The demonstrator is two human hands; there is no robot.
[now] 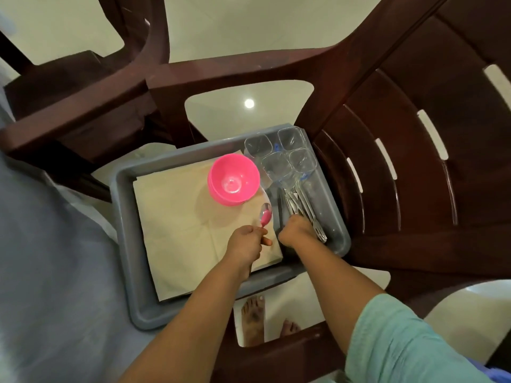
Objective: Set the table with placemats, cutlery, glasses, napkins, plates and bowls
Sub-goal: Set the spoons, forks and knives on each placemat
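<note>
Pinching spoon [266, 215], left grip [246, 244]; grasping cutlery [301, 208] beside tray [336, 217] wall, right grip [296, 230]

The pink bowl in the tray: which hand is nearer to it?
Left. The left hand holds a spoon whose tip reaches close under the pink bowl. The right hand is lower right, among the cutlery.

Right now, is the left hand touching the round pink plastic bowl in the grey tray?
Apart. The head view shows the left hand holding a spoon, with bare beige napkin between it and the pink bowl.
</note>
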